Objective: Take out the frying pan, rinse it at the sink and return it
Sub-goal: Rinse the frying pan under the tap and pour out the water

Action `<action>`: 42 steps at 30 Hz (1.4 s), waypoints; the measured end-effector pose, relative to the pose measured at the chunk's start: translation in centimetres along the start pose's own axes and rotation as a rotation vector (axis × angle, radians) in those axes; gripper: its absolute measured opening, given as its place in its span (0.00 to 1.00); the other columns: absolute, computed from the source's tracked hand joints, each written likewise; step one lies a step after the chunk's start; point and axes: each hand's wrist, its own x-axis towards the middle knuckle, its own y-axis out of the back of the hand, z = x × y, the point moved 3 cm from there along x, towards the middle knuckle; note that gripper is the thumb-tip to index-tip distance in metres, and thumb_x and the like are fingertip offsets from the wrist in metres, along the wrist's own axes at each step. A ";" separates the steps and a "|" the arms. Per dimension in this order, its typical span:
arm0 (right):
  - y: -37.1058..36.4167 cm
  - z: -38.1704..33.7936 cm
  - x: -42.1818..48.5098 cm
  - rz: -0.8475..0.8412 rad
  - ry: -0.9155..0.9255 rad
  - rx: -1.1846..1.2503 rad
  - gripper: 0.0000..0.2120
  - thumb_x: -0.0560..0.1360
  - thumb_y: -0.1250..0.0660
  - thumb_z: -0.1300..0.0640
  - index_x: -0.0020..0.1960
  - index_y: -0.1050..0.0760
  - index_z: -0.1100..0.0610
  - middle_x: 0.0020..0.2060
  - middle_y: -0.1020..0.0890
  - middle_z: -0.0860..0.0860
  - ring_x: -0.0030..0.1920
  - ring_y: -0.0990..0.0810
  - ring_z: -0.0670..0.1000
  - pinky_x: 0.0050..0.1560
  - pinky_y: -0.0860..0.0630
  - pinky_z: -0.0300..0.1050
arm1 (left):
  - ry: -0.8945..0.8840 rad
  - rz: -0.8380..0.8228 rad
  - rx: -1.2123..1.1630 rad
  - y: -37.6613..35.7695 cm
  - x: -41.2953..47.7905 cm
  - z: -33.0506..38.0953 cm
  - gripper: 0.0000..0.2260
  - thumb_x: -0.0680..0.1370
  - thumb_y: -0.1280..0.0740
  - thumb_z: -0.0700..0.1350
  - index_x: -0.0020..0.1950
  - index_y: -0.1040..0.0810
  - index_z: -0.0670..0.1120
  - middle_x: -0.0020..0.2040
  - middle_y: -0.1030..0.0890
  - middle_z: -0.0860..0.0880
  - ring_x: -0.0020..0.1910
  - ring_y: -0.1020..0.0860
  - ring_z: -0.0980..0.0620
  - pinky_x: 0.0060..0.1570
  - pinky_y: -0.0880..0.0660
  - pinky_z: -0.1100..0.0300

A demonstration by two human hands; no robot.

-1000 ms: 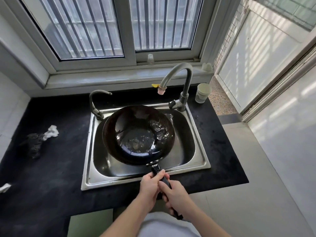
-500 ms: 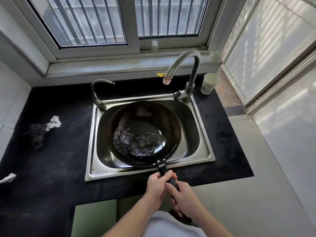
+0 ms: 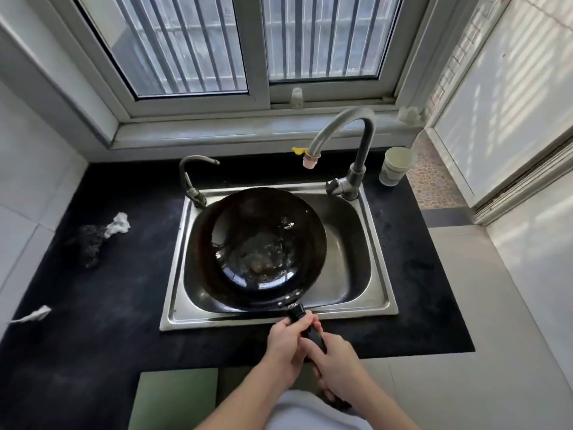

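Observation:
A dark round frying pan (image 3: 260, 246) hangs over the steel sink (image 3: 376, 268), tilted toward the left, with water pooled in its bottom. Its black handle (image 3: 299, 315) sticks out over the sink's front rim. My left hand (image 3: 286, 341) grips the handle close to the pan. Just behind it, my right hand (image 3: 339, 364) holds the handle's rear end. The tall curved faucet (image 3: 350, 144) rises at the sink's back right, its spout tip off the pan's far right rim. No water stream shows.
A small second tap (image 3: 193, 178) stands at the sink's back left. A pale cup (image 3: 395, 166) sits on the black counter (image 3: 108, 321) right of the faucet. A dark scrubber with a white rag (image 3: 99, 234) lies at the left, a paper scrap (image 3: 31, 318) further left.
The pan has shifted left in the sink and tipped to the left, and the water inside has sloshed around. Both hands have kept their grip on the handle.

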 end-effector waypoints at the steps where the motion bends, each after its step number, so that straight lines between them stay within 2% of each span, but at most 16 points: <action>1: 0.2 0.3 -0.1 0.004 0.005 -0.025 0.17 0.76 0.36 0.42 0.38 0.25 0.55 0.24 0.22 0.51 0.22 0.25 0.45 0.29 0.28 0.41 | 0.024 -0.006 -0.056 -0.2 0.0 -0.3 0.04 0.77 0.33 0.33 0.50 0.20 0.34 0.39 0.19 0.42 0.38 0.21 0.48 0.42 0.21 0.55; 7: 2.5 2.4 -0.8 0.026 -0.023 -0.089 0.21 0.74 0.37 0.38 0.34 0.26 0.54 0.24 0.20 0.50 0.24 0.23 0.45 0.35 0.22 0.49 | 0.049 -0.038 -0.089 -2.2 0.6 -2.6 0.10 0.77 0.33 0.34 0.56 0.22 0.31 0.40 0.19 0.42 0.39 0.21 0.48 0.42 0.20 0.56; 9: 3.6 2.7 -0.9 0.036 0.004 -0.094 0.19 0.76 0.36 0.42 0.33 0.26 0.54 0.23 0.21 0.50 0.24 0.24 0.43 0.36 0.23 0.47 | 0.053 -0.040 -0.092 -3.2 0.8 -3.2 0.09 0.78 0.34 0.33 0.56 0.22 0.31 0.40 0.20 0.42 0.39 0.21 0.48 0.42 0.20 0.57; 12: 5.1 2.8 -0.6 0.032 0.044 -0.155 0.18 0.78 0.36 0.45 0.34 0.27 0.54 0.23 0.22 0.49 0.24 0.24 0.42 0.30 0.29 0.36 | 0.045 -0.032 -0.103 -4.7 1.0 -3.7 0.06 0.78 0.34 0.33 0.52 0.23 0.33 0.39 0.20 0.42 0.39 0.21 0.48 0.41 0.20 0.58; 15: 5.9 2.6 0.1 0.006 0.068 -0.198 0.16 0.78 0.36 0.44 0.35 0.28 0.51 0.23 0.23 0.48 0.24 0.25 0.43 0.29 0.31 0.34 | 0.011 0.005 -0.102 -5.2 1.0 -3.6 0.04 0.78 0.33 0.35 0.50 0.22 0.34 0.38 0.20 0.43 0.38 0.21 0.49 0.40 0.21 0.58; 20: 5.3 2.0 0.6 -0.136 0.027 -0.075 0.17 0.76 0.36 0.44 0.36 0.27 0.55 0.23 0.23 0.49 0.21 0.27 0.45 0.25 0.31 0.39 | -0.044 0.067 -0.044 -4.2 0.5 -2.9 0.04 0.78 0.33 0.37 0.48 0.21 0.36 0.36 0.19 0.43 0.35 0.20 0.49 0.41 0.22 0.56; 24: 4.4 1.5 0.3 -0.169 0.001 -0.020 0.17 0.74 0.35 0.43 0.37 0.27 0.56 0.25 0.24 0.49 0.20 0.28 0.46 0.23 0.31 0.41 | -0.050 0.064 -0.071 -3.4 0.3 -2.6 0.04 0.77 0.32 0.37 0.49 0.21 0.36 0.38 0.20 0.43 0.36 0.20 0.49 0.41 0.22 0.56; 29: 2.3 0.6 -0.5 -0.124 -0.025 -0.002 0.15 0.69 0.30 0.46 0.39 0.25 0.58 0.22 0.26 0.47 0.21 0.27 0.47 0.24 0.27 0.45 | 0.032 0.005 -0.161 -1.4 0.7 -2.0 0.10 0.78 0.34 0.35 0.58 0.22 0.33 0.49 0.17 0.40 0.40 0.20 0.50 0.42 0.20 0.58; 32: 1.0 0.4 -0.9 -0.090 -0.075 0.012 0.15 0.69 0.31 0.46 0.42 0.23 0.60 0.23 0.26 0.47 0.24 0.27 0.47 0.27 0.26 0.47 | 0.037 -0.039 -0.124 -0.4 0.6 -1.8 0.07 0.77 0.34 0.34 0.55 0.22 0.35 0.44 0.19 0.42 0.40 0.20 0.49 0.44 0.20 0.57; 34: 0.1 0.2 -1.2 -0.024 -0.078 -0.023 0.18 0.67 0.32 0.41 0.46 0.23 0.55 0.28 0.23 0.46 0.28 0.25 0.46 0.32 0.25 0.47 | 0.040 -0.064 -0.108 0.4 0.4 -1.5 0.06 0.78 0.34 0.33 0.54 0.23 0.36 0.45 0.18 0.40 0.42 0.18 0.48 0.48 0.20 0.55; 37: -1.1 -0.1 -1.7 0.084 -0.066 -0.072 0.25 0.66 0.37 0.34 0.59 0.27 0.45 0.42 0.17 0.45 0.41 0.20 0.48 0.43 0.23 0.47 | 0.064 -0.125 -0.102 1.1 0.4 -1.1 0.06 0.79 0.36 0.34 0.55 0.25 0.37 0.49 0.16 0.36 0.47 0.16 0.46 0.52 0.21 0.52; 39: -1.5 -0.2 -1.9 0.102 -0.039 -0.217 0.26 0.70 0.40 0.35 0.67 0.33 0.41 0.53 0.17 0.45 0.54 0.18 0.50 0.54 0.23 0.52 | 0.077 -0.151 -0.089 1.2 0.6 -1.2 0.07 0.79 0.36 0.34 0.56 0.26 0.37 0.52 0.16 0.34 0.50 0.16 0.44 0.51 0.21 0.51; 40: -1.5 -0.4 -2.0 0.109 -0.037 -0.317 0.25 0.74 0.42 0.37 0.69 0.36 0.42 0.56 0.18 0.46 0.58 0.20 0.52 0.55 0.23 0.53 | 0.082 -0.157 -0.080 1.2 0.7 -1.3 0.07 0.79 0.36 0.34 0.56 0.26 0.38 0.52 0.16 0.34 0.51 0.17 0.43 0.51 0.21 0.51; 42: -1.5 -0.5 -2.1 0.136 -0.091 -0.425 0.22 0.77 0.44 0.41 0.70 0.39 0.43 0.58 0.19 0.49 0.59 0.20 0.56 0.55 0.23 0.54 | 0.083 -0.166 -0.067 1.1 1.0 -1.4 0.06 0.78 0.35 0.34 0.55 0.26 0.38 0.52 0.17 0.34 0.50 0.16 0.44 0.48 0.20 0.54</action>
